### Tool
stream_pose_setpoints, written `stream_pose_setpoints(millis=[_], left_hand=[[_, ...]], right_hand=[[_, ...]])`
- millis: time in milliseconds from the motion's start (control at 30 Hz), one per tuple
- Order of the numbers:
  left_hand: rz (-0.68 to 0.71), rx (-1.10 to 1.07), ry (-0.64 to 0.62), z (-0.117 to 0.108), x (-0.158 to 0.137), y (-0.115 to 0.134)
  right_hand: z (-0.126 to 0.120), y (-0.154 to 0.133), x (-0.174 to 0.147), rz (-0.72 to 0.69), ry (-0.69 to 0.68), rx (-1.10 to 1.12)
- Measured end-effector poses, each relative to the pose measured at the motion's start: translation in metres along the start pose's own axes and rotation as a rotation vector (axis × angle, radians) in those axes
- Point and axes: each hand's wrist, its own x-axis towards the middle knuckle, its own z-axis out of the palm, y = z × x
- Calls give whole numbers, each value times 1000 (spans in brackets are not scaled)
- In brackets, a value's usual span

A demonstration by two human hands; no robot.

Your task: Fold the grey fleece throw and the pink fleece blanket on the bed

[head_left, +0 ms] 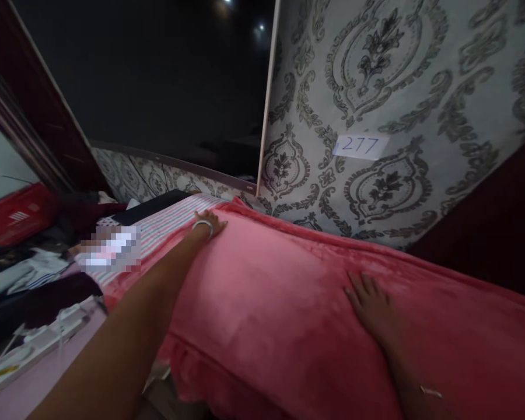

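A pink-red plush blanket [262, 291] lies spread over a long raised surface and hangs down at the near side. My left hand [209, 223], with a bracelet at the wrist, rests on the blanket's far left edge, its fingers apart. Farther right, my right hand [370, 300] lies on the blanket with fingers spread. Neither hand holds anything. Beside my left hand, a striped cloth [172, 220] in pink, white and grey shows from beyond the blanket's left edge.
A large dark television [166, 87] hangs on the patterned wall behind. A paper marked 277 [361, 146] is stuck there. At left are a red bag [20, 213], piled clothes [39, 268] and a white power strip [39, 344] with cables. One small patch is pixelated.
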Motion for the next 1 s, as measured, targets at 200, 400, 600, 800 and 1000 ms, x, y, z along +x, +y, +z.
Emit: stream_pose_setpoints(millis=[200, 400, 600, 800, 1000], left_hand=[[268, -30, -157, 10, -56, 120], [643, -118, -211, 22, -143, 266], [665, -171, -226, 46, -170, 347], [641, -121, -160, 71, -169, 345], [352, -141, -189, 38, -145, 238]], right_hand=[[-36, -17, 2, 61, -113, 42], [-53, 20, -29, 18, 84, 81], [-55, 57, -106, 179, 49, -101], [-48, 49, -133, 222, 0, -199], [-51, 49, -131, 237, -22, -167]])
